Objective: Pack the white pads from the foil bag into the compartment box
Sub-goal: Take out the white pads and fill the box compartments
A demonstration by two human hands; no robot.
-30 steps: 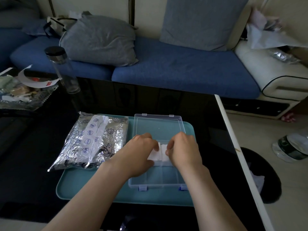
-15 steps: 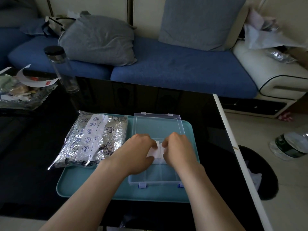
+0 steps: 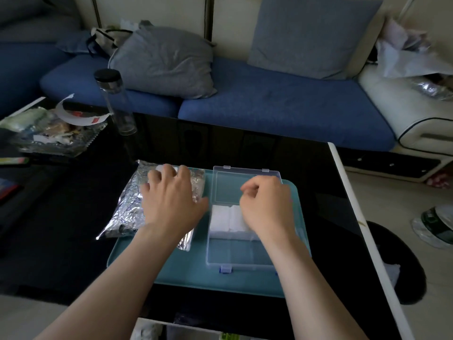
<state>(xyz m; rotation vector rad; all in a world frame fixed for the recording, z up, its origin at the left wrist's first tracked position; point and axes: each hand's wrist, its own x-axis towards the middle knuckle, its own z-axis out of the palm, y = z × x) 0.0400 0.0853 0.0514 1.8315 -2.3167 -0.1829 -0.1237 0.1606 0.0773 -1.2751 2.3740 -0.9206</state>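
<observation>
The silver foil bag [image 3: 127, 212] lies on the left half of a teal tray [image 3: 186, 268]. My left hand [image 3: 171, 204] rests flat on the bag with its fingers spread. To the right stands the clear compartment box [image 3: 235, 253], lid open. White pads [image 3: 226, 218] lie in its middle row. My right hand [image 3: 267, 207] hovers over the box's right side with loosely curled fingers and nothing visible in it, hiding part of the pads.
The tray sits on a black glossy table [image 3: 245, 153] with a white right edge. A glass bottle [image 3: 115, 101] and a cluttered glass dish [image 3: 54, 133] stand at the back left. A blue sofa with grey cushions lies behind.
Both hands have let go of the pads in the box. My left hand moved left onto the foil bag; my right hand lifted slightly to the right.
</observation>
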